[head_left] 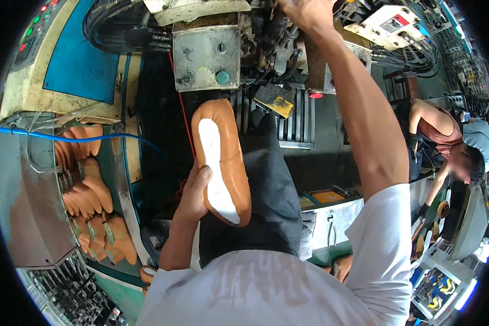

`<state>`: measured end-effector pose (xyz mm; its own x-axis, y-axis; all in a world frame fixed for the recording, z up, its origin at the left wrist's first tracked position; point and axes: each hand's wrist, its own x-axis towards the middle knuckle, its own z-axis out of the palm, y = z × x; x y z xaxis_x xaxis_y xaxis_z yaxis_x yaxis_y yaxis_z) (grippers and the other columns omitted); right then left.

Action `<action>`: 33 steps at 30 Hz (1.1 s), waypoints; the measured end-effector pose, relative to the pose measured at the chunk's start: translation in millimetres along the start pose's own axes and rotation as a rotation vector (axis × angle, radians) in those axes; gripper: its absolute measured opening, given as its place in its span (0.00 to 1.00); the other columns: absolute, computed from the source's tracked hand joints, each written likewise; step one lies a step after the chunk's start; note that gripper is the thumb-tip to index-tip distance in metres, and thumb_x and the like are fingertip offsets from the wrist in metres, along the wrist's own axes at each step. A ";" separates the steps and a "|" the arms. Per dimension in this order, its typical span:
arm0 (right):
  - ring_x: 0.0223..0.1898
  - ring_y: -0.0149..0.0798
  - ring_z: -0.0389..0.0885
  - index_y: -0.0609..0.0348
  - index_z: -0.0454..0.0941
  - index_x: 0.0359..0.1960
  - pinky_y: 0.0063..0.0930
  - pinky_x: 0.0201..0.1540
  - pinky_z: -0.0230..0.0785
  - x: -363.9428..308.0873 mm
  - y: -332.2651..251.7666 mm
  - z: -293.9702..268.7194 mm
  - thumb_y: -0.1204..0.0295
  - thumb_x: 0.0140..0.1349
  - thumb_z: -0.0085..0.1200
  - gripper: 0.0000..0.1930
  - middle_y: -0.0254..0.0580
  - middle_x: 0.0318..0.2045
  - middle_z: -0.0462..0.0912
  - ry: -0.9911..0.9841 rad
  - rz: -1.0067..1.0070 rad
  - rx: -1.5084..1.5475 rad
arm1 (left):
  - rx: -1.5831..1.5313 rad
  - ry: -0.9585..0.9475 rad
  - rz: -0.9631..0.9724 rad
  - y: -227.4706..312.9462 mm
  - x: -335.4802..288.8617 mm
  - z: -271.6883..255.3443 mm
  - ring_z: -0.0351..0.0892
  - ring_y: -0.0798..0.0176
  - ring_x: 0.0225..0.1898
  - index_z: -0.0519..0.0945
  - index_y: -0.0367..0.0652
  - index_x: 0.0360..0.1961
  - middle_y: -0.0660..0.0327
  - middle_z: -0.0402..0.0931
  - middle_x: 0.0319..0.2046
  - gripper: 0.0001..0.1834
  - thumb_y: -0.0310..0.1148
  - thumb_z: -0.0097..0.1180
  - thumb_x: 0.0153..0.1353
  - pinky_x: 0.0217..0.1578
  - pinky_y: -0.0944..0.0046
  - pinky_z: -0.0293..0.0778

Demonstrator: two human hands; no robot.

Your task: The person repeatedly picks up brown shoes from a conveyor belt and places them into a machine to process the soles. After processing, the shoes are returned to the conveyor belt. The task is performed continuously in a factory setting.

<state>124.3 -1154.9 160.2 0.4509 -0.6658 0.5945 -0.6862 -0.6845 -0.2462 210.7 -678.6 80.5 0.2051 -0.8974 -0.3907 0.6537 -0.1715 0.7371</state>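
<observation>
My left hand (193,194) is closed round the side of a tan leather shoe upper (234,163), its thumb lying on the white sole side. A long white insole (213,155) runs down the middle of the upper, which is held upright, bottom facing me, above my dark trousers. My right arm stretches up to the machine (285,49) at the top. Only part of my right hand (309,13) shows there; its fingers are cut off by the picture's edge, so what they touch is hidden.
A grey control box (206,57) with a green button hangs left of the machine head. Tan shoe uppers (95,187) stand in rows on a rack at left. Pliers (331,227) lie on a ledge at right. Farther right, a co-worker (443,127) bends over a bench.
</observation>
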 end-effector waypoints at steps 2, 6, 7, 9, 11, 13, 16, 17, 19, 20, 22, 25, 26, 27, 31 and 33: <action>0.65 0.70 0.69 0.49 0.80 0.68 0.60 0.65 0.72 5.0 -2.2 -3.4 0.50 0.63 0.66 0.33 0.66 0.67 0.68 -0.015 -0.021 -0.002 | 0.006 0.027 -0.001 -2.2 -0.2 -4.4 0.85 0.34 0.58 0.56 0.34 0.79 0.37 0.75 0.64 0.47 0.56 0.56 0.73 0.59 0.36 0.85; 0.61 0.62 0.78 0.52 0.83 0.65 0.55 0.64 0.74 21.1 -3.6 -7.2 0.50 0.65 0.65 0.30 0.62 0.63 0.77 -0.055 -0.086 -0.014 | -0.187 0.052 -0.036 -14.7 -24.2 -38.8 0.76 0.55 0.69 0.57 0.40 0.82 0.52 0.71 0.70 0.37 0.40 0.53 0.77 0.70 0.51 0.73; 0.61 0.60 0.80 0.52 0.83 0.64 0.54 0.64 0.74 25.6 -0.2 -9.3 0.50 0.66 0.65 0.30 0.61 0.62 0.80 -0.071 -0.107 -0.023 | -0.168 0.108 -0.023 -10.0 -35.3 -40.0 0.76 0.56 0.68 0.57 0.41 0.82 0.53 0.71 0.70 0.38 0.40 0.54 0.77 0.70 0.52 0.73; 0.59 0.57 0.84 0.53 0.85 0.63 0.51 0.63 0.75 27.6 11.7 -14.8 0.50 0.67 0.65 0.28 0.59 0.60 0.84 -0.112 -0.124 -0.026 | -0.121 0.230 -0.009 0.0 -59.9 -38.4 0.76 0.58 0.66 0.58 0.42 0.82 0.55 0.72 0.69 0.38 0.40 0.56 0.76 0.68 0.55 0.74; 0.60 0.54 0.86 0.51 0.80 0.70 0.47 0.67 0.73 26.9 53.8 -19.4 0.54 0.68 0.65 0.30 0.59 0.63 0.84 -0.006 -0.136 0.010 | -0.110 0.282 0.070 9.5 -80.5 -45.2 0.75 0.59 0.67 0.56 0.45 0.83 0.56 0.71 0.70 0.40 0.41 0.57 0.77 0.68 0.56 0.73; 0.76 0.63 0.64 0.49 0.65 0.81 0.52 0.78 0.59 -13.3 64.4 -9.8 0.57 0.71 0.65 0.39 0.63 0.76 0.67 0.190 -0.372 0.149 | -0.178 0.288 0.168 19.9 -117.4 -56.4 0.73 0.59 0.70 0.53 0.47 0.84 0.56 0.70 0.71 0.44 0.45 0.61 0.75 0.69 0.56 0.72; 0.82 0.67 0.53 0.48 0.58 0.84 0.59 0.81 0.52 -116.8 37.6 4.3 0.47 0.76 0.56 0.41 0.62 0.83 0.54 0.156 -0.331 0.048 | -0.202 0.569 0.243 11.7 -196.6 -76.8 0.71 0.55 0.72 0.56 0.56 0.84 0.57 0.70 0.71 0.44 0.48 0.64 0.73 0.72 0.50 0.69; 0.82 0.66 0.54 0.47 0.57 0.84 0.60 0.81 0.52 -162.6 60.5 20.1 0.48 0.79 0.50 0.38 0.57 0.83 0.55 -0.007 -0.392 0.037 | -0.223 0.633 0.261 6.4 -219.1 -86.3 0.71 0.54 0.72 0.57 0.58 0.84 0.57 0.70 0.71 0.43 0.48 0.64 0.73 0.72 0.49 0.68; 0.81 0.62 0.58 0.56 0.64 0.80 0.54 0.83 0.50 -249.5 57.6 53.4 0.71 0.75 0.53 0.32 0.62 0.79 0.64 -0.215 -0.077 0.515 | -0.193 0.699 0.339 8.3 -275.3 -127.9 0.73 0.58 0.66 0.66 0.58 0.79 0.61 0.75 0.66 0.36 0.45 0.64 0.75 0.67 0.49 0.72; 0.81 0.59 0.60 0.60 0.64 0.79 0.50 0.82 0.53 -296.1 54.7 64.6 0.73 0.74 0.54 0.32 0.60 0.78 0.66 -0.493 -0.145 0.353 | -0.206 0.813 0.367 -6.6 -307.5 -150.2 0.75 0.62 0.62 0.70 0.55 0.76 0.64 0.78 0.61 0.33 0.44 0.64 0.74 0.62 0.55 0.75; 0.73 0.51 0.73 0.68 0.75 0.70 0.41 0.73 0.67 -368.9 36.4 82.7 0.80 0.71 0.54 0.25 0.57 0.76 0.70 -0.579 0.044 0.604 | 0.095 0.997 0.430 -27.2 -383.6 -202.6 0.77 0.65 0.58 0.70 0.46 0.75 0.63 0.79 0.57 0.33 0.39 0.66 0.72 0.61 0.61 0.75; 0.56 0.43 0.83 0.71 0.71 0.73 0.38 0.63 0.73 -413.7 29.1 58.4 0.75 0.73 0.56 0.28 0.52 0.53 0.86 -0.665 0.125 0.540 | 0.183 1.128 0.471 31.8 -446.2 -221.0 0.78 0.61 0.62 0.68 0.43 0.77 0.59 0.79 0.63 0.37 0.39 0.67 0.70 0.64 0.60 0.75; 0.51 0.41 0.85 0.71 0.71 0.73 0.36 0.59 0.76 -421.2 23.2 54.4 0.75 0.73 0.57 0.28 0.49 0.48 0.87 -0.576 0.012 0.489 | 0.237 1.222 0.397 37.4 -476.4 -238.4 0.77 0.59 0.65 0.65 0.44 0.80 0.56 0.77 0.67 0.42 0.41 0.69 0.69 0.66 0.58 0.74; 0.46 0.40 0.86 0.72 0.71 0.73 0.35 0.55 0.79 -429.1 20.4 49.8 0.76 0.73 0.57 0.28 0.46 0.43 0.87 -0.479 -0.096 0.431 | 0.257 1.271 0.340 41.7 -500.8 -263.7 0.71 0.55 0.72 0.60 0.48 0.83 0.55 0.72 0.73 0.49 0.45 0.72 0.67 0.73 0.54 0.67; 0.36 0.31 0.80 0.68 0.79 0.68 0.28 0.38 0.74 -406.9 -5.9 7.6 0.79 0.67 0.57 0.26 0.41 0.40 0.84 -0.803 0.417 0.576 | 0.648 1.490 0.193 11.1 -609.7 -405.0 0.68 0.48 0.76 0.57 0.49 0.85 0.45 0.67 0.77 0.53 0.49 0.73 0.66 0.75 0.54 0.64; 0.27 0.23 0.72 0.65 0.79 0.68 0.25 0.27 0.66 -407.9 -19.6 -6.2 0.80 0.66 0.56 0.26 0.29 0.30 0.80 -0.726 0.460 0.756 | 1.133 1.659 0.068 -7.9 -650.7 -459.1 0.67 0.39 0.76 0.58 0.55 0.85 0.38 0.63 0.77 0.52 0.53 0.70 0.65 0.75 0.52 0.66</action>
<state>-49.7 -868.1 -72.7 0.6377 -0.7456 -0.1935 -0.4640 -0.1713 -0.8691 406.5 93.3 75.7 0.9835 0.1486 0.1034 0.0855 -0.8849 0.4579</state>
